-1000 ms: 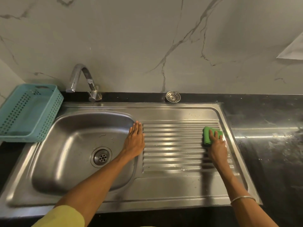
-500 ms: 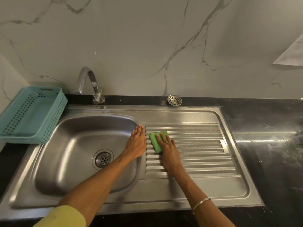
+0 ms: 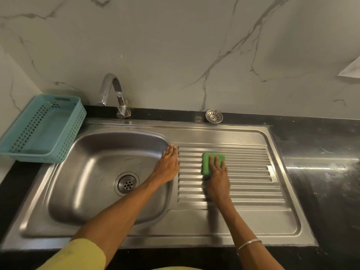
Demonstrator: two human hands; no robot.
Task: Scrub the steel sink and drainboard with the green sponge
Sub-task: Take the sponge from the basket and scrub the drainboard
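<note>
The steel sink has its basin point(image 3: 93, 172) on the left and a ribbed drainboard point(image 3: 251, 178) on the right. The green sponge point(image 3: 206, 162) lies flat on the ribs at the drainboard's upper left. My right hand point(image 3: 217, 178) presses down on it with straight fingers spread over its top; the thumb is hidden. My left hand point(image 3: 168, 164) rests flat and open on the strip between basin and drainboard, fingers pointing away from me.
A teal perforated basket point(image 3: 44, 129) stands at the left, overlapping the sink's rim. The curved faucet point(image 3: 115, 94) rises behind the basin. A loose round strainer point(image 3: 213, 116) lies on the black counter point(image 3: 321, 182) by the marble wall.
My right hand swept the sponge from the drainboard's right edge to its left edge, and has now slid it a little back to the right. The left hand stayed put.
</note>
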